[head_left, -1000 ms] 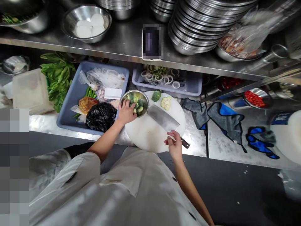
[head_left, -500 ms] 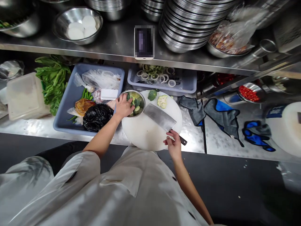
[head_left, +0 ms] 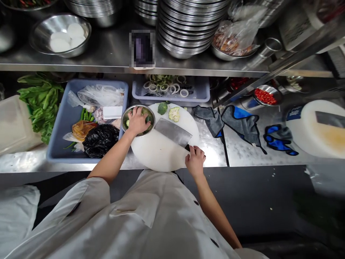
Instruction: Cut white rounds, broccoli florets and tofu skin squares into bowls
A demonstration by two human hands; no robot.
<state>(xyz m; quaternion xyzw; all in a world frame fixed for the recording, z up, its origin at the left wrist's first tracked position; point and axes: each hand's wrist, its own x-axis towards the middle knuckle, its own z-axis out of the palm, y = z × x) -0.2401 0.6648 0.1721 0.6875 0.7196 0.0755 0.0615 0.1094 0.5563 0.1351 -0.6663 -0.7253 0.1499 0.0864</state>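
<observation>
My left hand [head_left: 138, 121] reaches palm down into a small metal bowl [head_left: 152, 124] of broccoli pieces, fingers spread, thumb pointing right. Whether a piece is between the fingertips is hidden. A cleaver [head_left: 174, 131] lies flat on the round white cutting board [head_left: 153, 153], blade toward the upper left. Over its dark handle, my right hand [head_left: 195, 160] is closed, covering most of it. Behind the blade sit a green broccoli floret [head_left: 162, 108] and a pale cut floret [head_left: 174, 114], cut face up.
Left of the bowl stands a blue-grey tub [head_left: 58, 144] with green chilies and bags. Another tub [head_left: 172, 98] holds onion rings behind the board. Grey-blue cloths [head_left: 241, 122] lie to the right. Above, a steel shelf [head_left: 107, 66] bears stacked metal bowls [head_left: 188, 28].
My left hand has gone deeper over the bowl's broccoli. The right hand has settled over the cleaver's handle, which it only touched before. The view has shifted right.
</observation>
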